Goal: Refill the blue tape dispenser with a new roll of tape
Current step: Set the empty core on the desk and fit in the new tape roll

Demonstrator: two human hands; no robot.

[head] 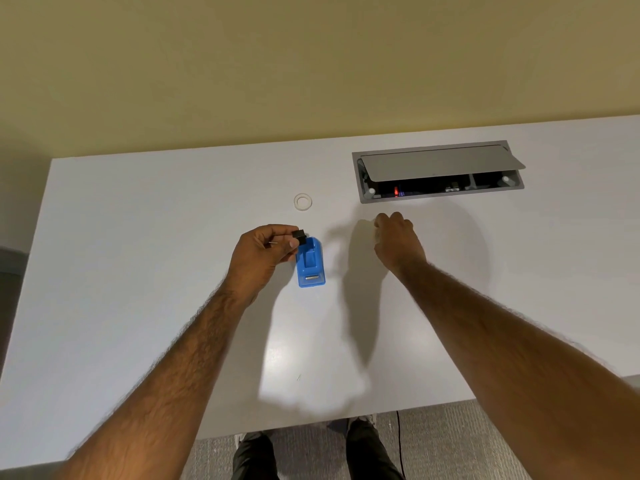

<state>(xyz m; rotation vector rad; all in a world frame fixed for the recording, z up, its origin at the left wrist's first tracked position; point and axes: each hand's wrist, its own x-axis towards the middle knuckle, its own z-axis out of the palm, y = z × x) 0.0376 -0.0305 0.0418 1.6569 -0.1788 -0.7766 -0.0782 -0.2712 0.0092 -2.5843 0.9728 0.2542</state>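
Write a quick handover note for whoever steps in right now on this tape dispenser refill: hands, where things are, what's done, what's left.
Left hand: pinches the black hub at the far end of the blue dispenser.
Right hand: fingers curled, right of the dispenser; cannot tell if it holds anything.
The dispenser stands on the white table with no roll in it. The clear tape ring lies flat beyond it.
Done: hub out.
Left: probably put a roll on the hub, seat it, lead tape to the cutter.
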